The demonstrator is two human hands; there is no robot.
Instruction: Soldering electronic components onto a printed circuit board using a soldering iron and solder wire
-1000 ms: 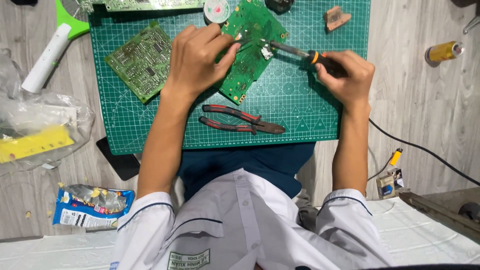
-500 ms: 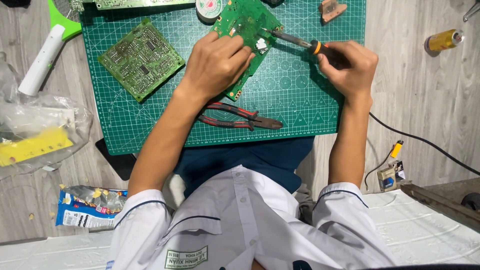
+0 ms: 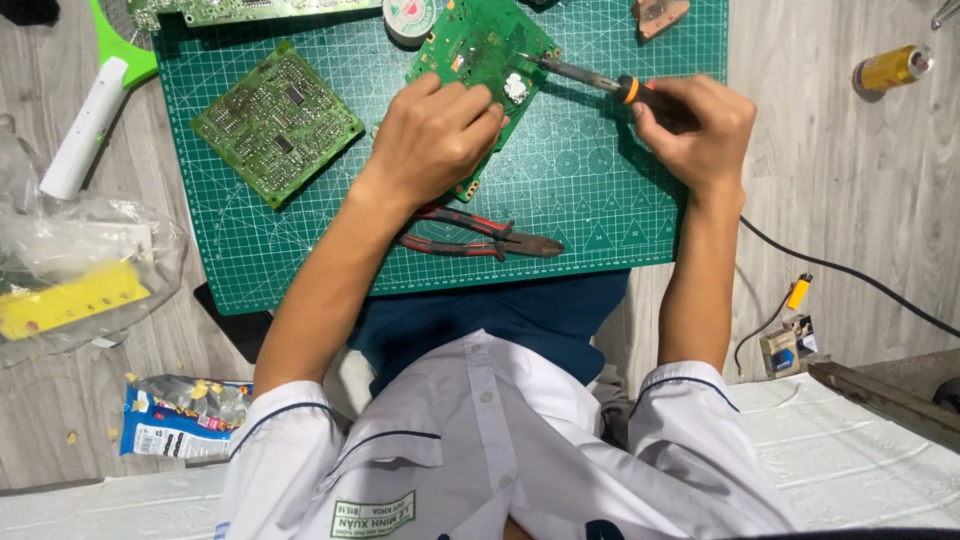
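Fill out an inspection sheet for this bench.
Surface: green cutting mat on a wooden table.
Job's things: circuit board; soldering iron, tip on the board.
Clutter: second board, red pliers, solder reel, yellow can, snack bag, plastic bag.
Grippers: left hand presses the board; right hand grips the iron.
Cables: black cord.
Surroundings: nothing seen.

The left hand slid down the board, so more of the board showed. The iron tip moved onto the board's white part.
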